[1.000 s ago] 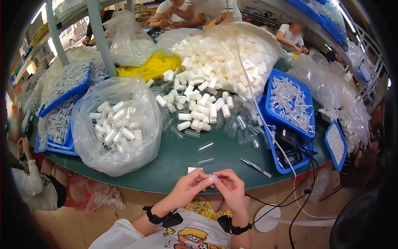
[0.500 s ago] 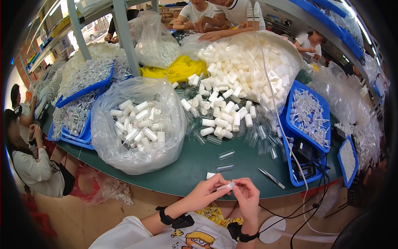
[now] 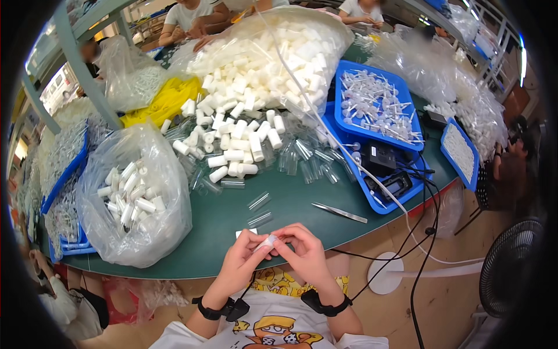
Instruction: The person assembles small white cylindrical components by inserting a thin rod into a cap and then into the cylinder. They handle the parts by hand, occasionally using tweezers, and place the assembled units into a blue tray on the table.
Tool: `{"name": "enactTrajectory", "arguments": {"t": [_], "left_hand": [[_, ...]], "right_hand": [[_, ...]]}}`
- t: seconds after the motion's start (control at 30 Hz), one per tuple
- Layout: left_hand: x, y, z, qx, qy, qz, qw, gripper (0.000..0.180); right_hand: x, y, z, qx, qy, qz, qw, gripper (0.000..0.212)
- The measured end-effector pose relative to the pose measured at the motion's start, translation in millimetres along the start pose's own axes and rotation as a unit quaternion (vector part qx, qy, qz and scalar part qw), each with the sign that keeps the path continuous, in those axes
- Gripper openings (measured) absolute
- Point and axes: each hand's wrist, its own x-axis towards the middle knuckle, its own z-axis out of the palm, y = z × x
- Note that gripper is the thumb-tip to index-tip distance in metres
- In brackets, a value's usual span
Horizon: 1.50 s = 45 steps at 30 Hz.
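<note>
Piece (image 3: 267, 242) between your fingers (image 3: 296, 230), at near edge of tabletop (image 3: 218, 235). Just beyond: two loose tubes (image 3: 259, 202), one behind other; tweezers (image 3: 340, 212) right of them. To your left, bag (image 3: 145, 247), cylinders (image 3: 136, 192) inside. Farther back, cylinder heap (image 3: 238, 142), second bag (image 3: 332, 29) behind it. To your right, upper tray (image 3: 372, 134) of stemmed pieces (image 3: 381, 104) over rear of lower tray (image 3: 415, 191); box (image 3: 378, 158) in lower tray.

No legible text or numbers.

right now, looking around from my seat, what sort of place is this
Probably a small-parts assembly workshop: white cylinders lie heaped in bulk on a green table, a blue tray is loaded with small pale stemmed parts, and other people are at work nearby.
</note>
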Motion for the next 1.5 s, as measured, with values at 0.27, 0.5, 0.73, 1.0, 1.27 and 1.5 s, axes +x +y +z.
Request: {"name": "enactTrajectory", "arguments": {"t": [0.27, 0.5, 0.73, 1.0, 1.27, 1.5], "left_hand": [[0.7, -1.5, 4.3, 0.012, 0.018, -0.002, 1.000, 0.016], [4.2, 4.3, 7.5, 0.033, 0.022, -0.015, 0.999, 0.020], [4.0, 2.7, 5.1, 0.034, 0.022, -0.017, 0.999, 0.021], [16.6, 18.3, 29.4, 0.401, 0.073, 0.173, 0.896, 0.025], [58.8, 8.9, 44.5, 0.595, 0.055, 0.251, 0.762, 0.034], [49.3, 23.7, 46.9, 0.556, 0.051, 0.258, 0.789, 0.034]], "right_hand": [[-1.7, 2.4, -6.2, -0.024, -0.020, 0.000, 1.000, 0.021], [0.2, 3.3, -4.8, 0.010, 0.004, -0.031, 0.999, 0.021], [-1.4, -1.2, -7.4, 0.013, -0.015, 0.003, 1.000, 0.031], [4.1, -32.0, -13.2, -0.010, 0.140, -0.081, 0.987, 0.049], [126.0, -115.5, -138.9, 0.433, 0.265, 0.126, 0.852, 0.039], [165.8, -107.1, -156.7, 0.327, 0.258, 0.168, 0.893, 0.041]]}}
